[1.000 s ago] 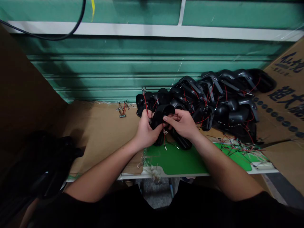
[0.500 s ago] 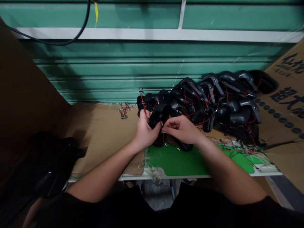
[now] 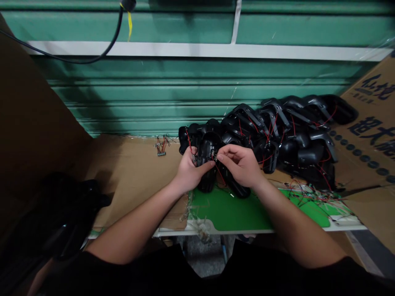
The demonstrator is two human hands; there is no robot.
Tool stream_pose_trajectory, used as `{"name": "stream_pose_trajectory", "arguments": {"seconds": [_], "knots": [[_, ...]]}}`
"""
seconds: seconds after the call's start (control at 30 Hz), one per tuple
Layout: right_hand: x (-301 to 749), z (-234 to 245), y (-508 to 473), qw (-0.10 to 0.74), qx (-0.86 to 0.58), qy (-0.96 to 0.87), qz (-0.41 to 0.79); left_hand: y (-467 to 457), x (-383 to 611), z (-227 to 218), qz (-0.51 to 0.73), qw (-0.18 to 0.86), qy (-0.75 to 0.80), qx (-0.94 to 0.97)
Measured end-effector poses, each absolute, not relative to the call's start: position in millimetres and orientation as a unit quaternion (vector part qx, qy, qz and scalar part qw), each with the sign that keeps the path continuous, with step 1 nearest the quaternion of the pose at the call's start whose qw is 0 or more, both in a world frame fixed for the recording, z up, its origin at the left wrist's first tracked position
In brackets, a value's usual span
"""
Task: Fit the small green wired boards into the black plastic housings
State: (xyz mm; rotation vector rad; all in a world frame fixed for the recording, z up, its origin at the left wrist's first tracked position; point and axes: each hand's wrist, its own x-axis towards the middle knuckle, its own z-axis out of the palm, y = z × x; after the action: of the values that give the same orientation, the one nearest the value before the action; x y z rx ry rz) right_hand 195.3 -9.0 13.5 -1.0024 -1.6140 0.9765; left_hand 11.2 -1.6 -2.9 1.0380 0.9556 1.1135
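A hollow black plastic housing [image 3: 207, 181] is gripped by my left hand [image 3: 190, 169], thumb across its near side. A small circuit board [image 3: 214, 155] with a red wire is pinched between thumb and index finger of my right hand [image 3: 239, 162], right at the housing's inner edge. Whether the board touches the housing I cannot tell. Another small part on a red wire [image 3: 188, 137] sticks up by my left fingers. Under my right hand lies a second black housing [image 3: 237, 185] on the green mat [image 3: 228, 213].
Many similar black housings [image 3: 274, 123] with red wires are heaped at the back right. Tangled wires and small boards [image 3: 317, 193] lie on the right. A few wired boards [image 3: 161, 148] rest on the cardboard [image 3: 132, 181]. Cardboard boxes [image 3: 370, 123] flank the table; a black cable [image 3: 105, 51] hangs above.
The held housing has turned in my left hand, so more of its hollow inside shows. My right hand has brought the small board up against its edge. The view has shifted slightly.
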Motion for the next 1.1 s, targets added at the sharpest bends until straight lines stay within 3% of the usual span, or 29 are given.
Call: {"name": "stream_pose_trajectory", "arguments": {"seconds": [0.33,1.1], "knots": [[188,3,-10,0.476,-0.388,-0.77,0.174,-4,15,-4,0.486,0.621,0.419,0.451],[193,-4,-1,0.47,-0.34,-0.805,0.122,-2,13,0,0.483,0.659,0.399,0.416]]}}
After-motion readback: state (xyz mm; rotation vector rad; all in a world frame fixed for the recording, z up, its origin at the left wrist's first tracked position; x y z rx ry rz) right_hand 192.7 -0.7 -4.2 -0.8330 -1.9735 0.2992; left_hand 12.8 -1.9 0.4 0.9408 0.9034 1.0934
